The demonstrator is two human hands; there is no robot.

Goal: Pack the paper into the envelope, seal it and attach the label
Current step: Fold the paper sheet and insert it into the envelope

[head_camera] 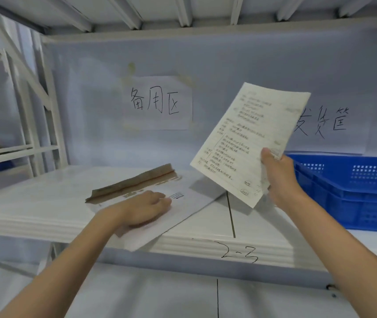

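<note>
The left hand [147, 208] presses flat on the stiff white envelope [160, 203], its brown flap open toward the wall, long axis diagonal across the shelf [45, 203]. The right hand [279, 177] pinches the thin printed paper [247, 143], raised, tilting left.

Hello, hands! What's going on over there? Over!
Left hand flat on envelope, flap open. Right hand holding paper up in the air. Nothing blocking the envelope.

Paper up, envelope down
Your handwritten paper [245, 143] tilts in the air; the white envelope [160, 210] (brown flap open) lies flat, overhanging the shelf edge.
</note>
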